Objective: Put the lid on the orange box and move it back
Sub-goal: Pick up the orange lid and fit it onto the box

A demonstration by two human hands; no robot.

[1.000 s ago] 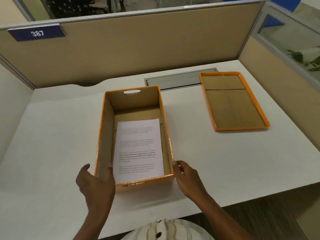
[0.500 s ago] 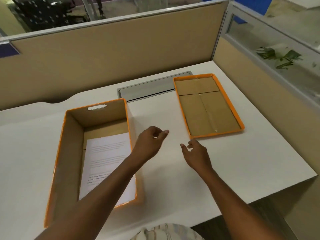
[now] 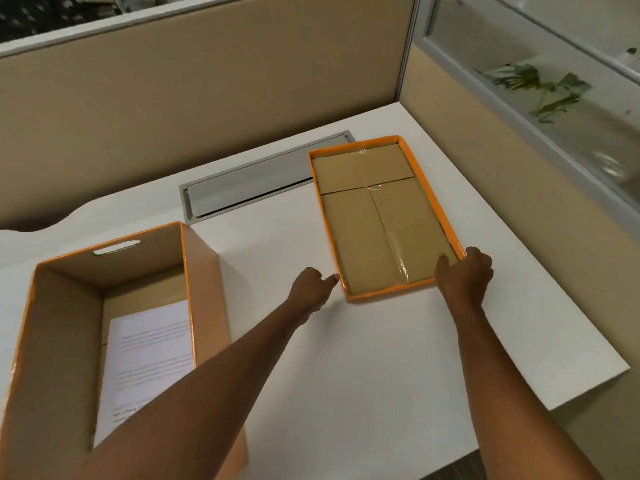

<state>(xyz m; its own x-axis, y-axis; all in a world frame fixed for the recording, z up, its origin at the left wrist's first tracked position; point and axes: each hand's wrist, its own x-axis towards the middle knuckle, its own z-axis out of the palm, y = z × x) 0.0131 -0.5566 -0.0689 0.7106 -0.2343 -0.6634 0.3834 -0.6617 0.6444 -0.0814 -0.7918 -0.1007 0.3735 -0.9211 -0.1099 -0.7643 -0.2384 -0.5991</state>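
The orange box [image 3: 204, 282] stands open at the left of the white desk, with a printed sheet of paper [image 3: 149, 351] lying on its floor. Its lid [image 3: 381, 216] lies upside down at the right, orange rim up and brown cardboard inside showing. My right hand [image 3: 464, 275] is on the lid's near right corner, thumb over the rim and inside it. My left hand [image 3: 311, 289] reaches across the box to the lid's near left corner, fingertips touching the rim. The lid rests flat on the desk.
A grey cable slot [image 3: 256, 181] is set into the desk [image 3: 381, 358] behind the box and lid. Tan partition walls [image 3: 207, 98] close the back and right side. The desk's right edge falls away just past the lid.
Both hands left the box's near end and travelled right and forward to the lid's near corners. The view has swung right, so the box now sits at the left.
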